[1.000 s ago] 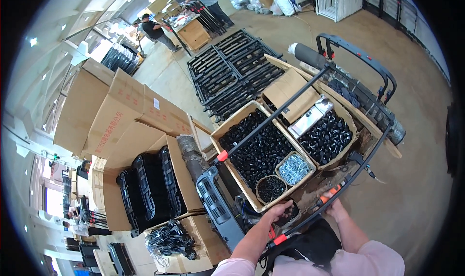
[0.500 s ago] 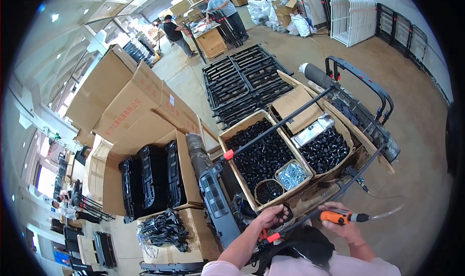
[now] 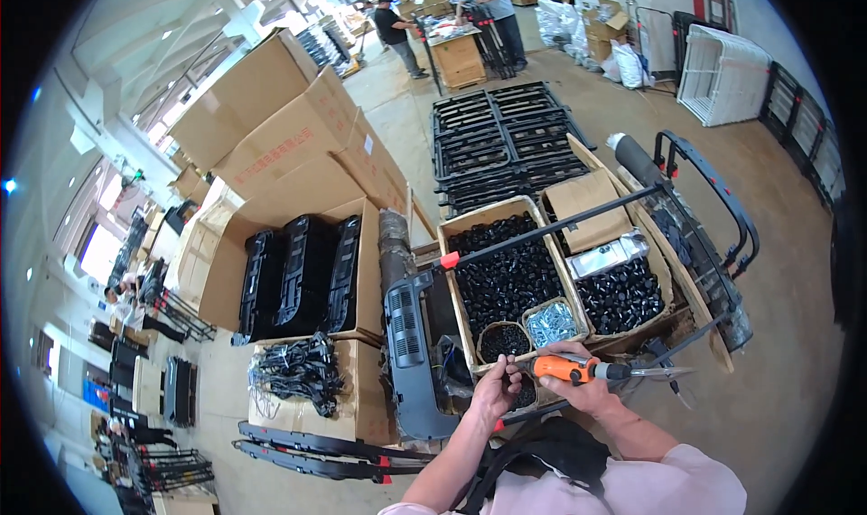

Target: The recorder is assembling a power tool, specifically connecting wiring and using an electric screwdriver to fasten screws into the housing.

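My right hand (image 3: 578, 394) is wrapped round an orange power screwdriver (image 3: 562, 369) with a clear hose at its rear end; its tip points left. Right at that tip, the fingers of my left hand (image 3: 492, 394) are pinched together; whatever they hold is too small to make out. Just below the tool is a small tub of black screws (image 3: 526, 392), partly hidden by my hands. Beyond my hands, a wooden bin (image 3: 444, 242) holds many black plastic caps (image 3: 506, 271), a tub of small black screws (image 3: 504, 341) and a tub of silver screws (image 3: 553, 323).
A black metal frame (image 3: 560, 226) crosses above the bins. Black caps (image 3: 623, 294) fill a carton to the right. At left stand a carton of black panels (image 3: 302, 271), bundled black cables (image 3: 298, 370) and a grey-black panel (image 3: 408, 343). Two people work at a far bench.
My left hand has risen out of the small screw tub. My right hand has brought the screwdriver leftward, its tip meeting my left fingers. The view has shifted left.
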The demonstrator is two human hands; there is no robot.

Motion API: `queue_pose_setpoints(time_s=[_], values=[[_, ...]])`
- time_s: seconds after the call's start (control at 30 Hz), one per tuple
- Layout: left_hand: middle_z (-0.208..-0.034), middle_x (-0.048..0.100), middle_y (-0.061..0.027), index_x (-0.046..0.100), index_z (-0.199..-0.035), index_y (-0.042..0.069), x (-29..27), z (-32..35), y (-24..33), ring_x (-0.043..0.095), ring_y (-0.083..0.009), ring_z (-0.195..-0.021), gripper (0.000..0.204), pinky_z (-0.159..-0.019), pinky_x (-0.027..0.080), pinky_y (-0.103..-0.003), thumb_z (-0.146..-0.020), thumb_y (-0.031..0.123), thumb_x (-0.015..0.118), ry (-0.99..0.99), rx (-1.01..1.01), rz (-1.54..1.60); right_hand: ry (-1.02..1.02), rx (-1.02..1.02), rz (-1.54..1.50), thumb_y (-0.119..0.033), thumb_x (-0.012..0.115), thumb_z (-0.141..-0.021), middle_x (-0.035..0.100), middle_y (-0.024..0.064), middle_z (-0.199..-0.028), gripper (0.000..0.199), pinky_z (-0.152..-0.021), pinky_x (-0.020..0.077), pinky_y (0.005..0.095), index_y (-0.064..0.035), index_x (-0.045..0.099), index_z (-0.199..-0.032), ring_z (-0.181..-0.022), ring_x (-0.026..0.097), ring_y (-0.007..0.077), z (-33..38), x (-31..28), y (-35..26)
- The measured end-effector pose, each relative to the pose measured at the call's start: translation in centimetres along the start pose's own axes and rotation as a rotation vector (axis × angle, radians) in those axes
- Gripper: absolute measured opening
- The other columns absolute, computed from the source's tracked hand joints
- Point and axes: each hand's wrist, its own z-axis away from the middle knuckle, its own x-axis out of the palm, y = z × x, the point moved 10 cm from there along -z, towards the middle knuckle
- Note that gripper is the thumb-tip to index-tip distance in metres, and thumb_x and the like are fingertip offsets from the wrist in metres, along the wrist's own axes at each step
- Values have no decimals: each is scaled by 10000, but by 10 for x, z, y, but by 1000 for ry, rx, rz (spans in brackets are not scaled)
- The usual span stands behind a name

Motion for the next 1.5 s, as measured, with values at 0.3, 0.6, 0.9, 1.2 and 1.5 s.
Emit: queue_pose_setpoints(time_s=[0.3, 0.6, 0.9, 1.2, 1.5], values=[[-775, 503, 54, 606, -1111, 130, -28, 33, -8, 421, -75, -605, 258, -454, 302, -218, -1087, 386, 577, 98, 162, 321, -216, 75, -47, -96, 836, -864, 707, 95, -1250, 547, -1031, 534, 351, -30, 589, -1347, -1131, 668, 168, -13, 32, 23], [-836, 526, 39, 600, -1162, 109, -39, 65, 10, 468, -76, -664, 251, -491, 357, -203, -1096, 349, 572, 17, 266, 287, -283, 221, -31, -81, 821, -852, 682, 114, -1248, 538, -1001, 540, 374, -43, 557, -1321, -1108, 660, 191, -13, 61, 38], [-804, 507, 40, 582, -1208, 100, -54, 73, 45, 448, -77, -654, 271, -481, 355, -203, -1100, 347, 563, 20, 250, 401, -295, 132, 19, -70, 825, -868, 676, 146, -1294, 554, -1058, 524, 385, -17, 546, -1344, -1182, 661, 221, -37, 119, 22], [-842, 504, 22, 585, -1263, 38, -61, 103, 102, 479, -117, -706, 408, -561, 384, -248, -1107, 410, 527, -80, 307, 468, -305, 172, 6, -53, 809, -886, 669, 162, -1315, 557, -1061, 526, 380, -11, 523, -1362, -1205, 656, 225, -87, 207, 27], [-927, 604, -27, 592, -1298, 32, -116, 125, 149, 536, -134, -730, 290, -566, 405, -246, -1094, 227, 526, -81, 293, 387, -413, 228, 148, -27, 810, -879, 668, 156, -1327, 549, -1073, 531, 373, -25, 541, -1358, -1218, 652, 218, -154, 303, 49]])
